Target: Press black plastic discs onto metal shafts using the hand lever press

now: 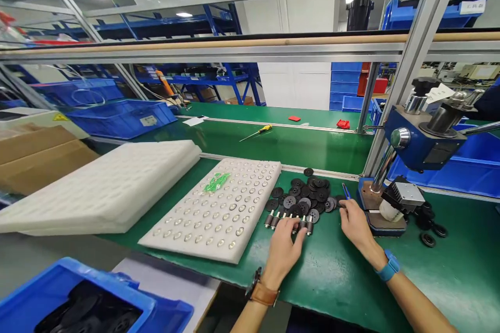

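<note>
A row of small dark cylinders with white shafts [310,226] stands on the green bench. My left hand [284,251] reaches over that row, thumb and fingers apart, partly hiding several of the cylinders. Behind them is a loose pile of flat round black discs [321,195], some with ribbed grey faces. My right hand [356,226] is at the pile's right edge, fingers bent together with the tips on a black disc [340,200]. Just beyond these fingers lies a blue pen [346,191].
A blue hand press [425,138] stands at right, with black rings [427,240] beside it. A white foam tray [187,234] holding round metal parts lies left, bearing a green packet [216,182]. Farther left is thick foam [97,182]; a blue bin [148,312] sits below. A screwdriver [258,132] lies behind.
</note>
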`<control>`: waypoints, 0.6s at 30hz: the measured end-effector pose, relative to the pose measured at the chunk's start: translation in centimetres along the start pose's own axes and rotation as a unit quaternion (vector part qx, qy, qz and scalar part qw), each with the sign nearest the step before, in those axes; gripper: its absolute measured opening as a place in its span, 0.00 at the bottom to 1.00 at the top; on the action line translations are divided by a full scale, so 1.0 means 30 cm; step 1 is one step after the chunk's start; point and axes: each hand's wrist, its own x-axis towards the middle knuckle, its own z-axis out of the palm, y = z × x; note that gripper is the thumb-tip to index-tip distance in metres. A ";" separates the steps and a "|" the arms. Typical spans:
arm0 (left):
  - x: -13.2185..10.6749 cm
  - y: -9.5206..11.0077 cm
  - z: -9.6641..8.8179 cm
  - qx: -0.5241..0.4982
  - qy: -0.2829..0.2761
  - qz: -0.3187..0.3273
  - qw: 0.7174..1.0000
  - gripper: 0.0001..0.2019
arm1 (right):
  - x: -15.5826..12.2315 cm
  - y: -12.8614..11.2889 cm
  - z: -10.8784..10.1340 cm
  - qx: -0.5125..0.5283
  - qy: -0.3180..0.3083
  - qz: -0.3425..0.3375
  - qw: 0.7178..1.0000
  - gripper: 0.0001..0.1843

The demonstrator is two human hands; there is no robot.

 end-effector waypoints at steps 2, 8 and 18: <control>-0.009 0.027 0.035 0.048 -0.016 0.015 0.999 0.13 | -0.017 0.009 0.014 -0.065 -0.003 -0.001 0.998 0.16; 0.022 0.096 0.084 0.203 -0.036 0.014 0.978 0.09 | 0.004 0.001 0.056 -0.215 -0.015 0.015 0.976 0.11; 0.002 0.101 0.071 0.188 -0.062 0.059 0.978 0.12 | 0.014 -0.029 0.061 -0.335 -0.013 0.039 0.941 0.11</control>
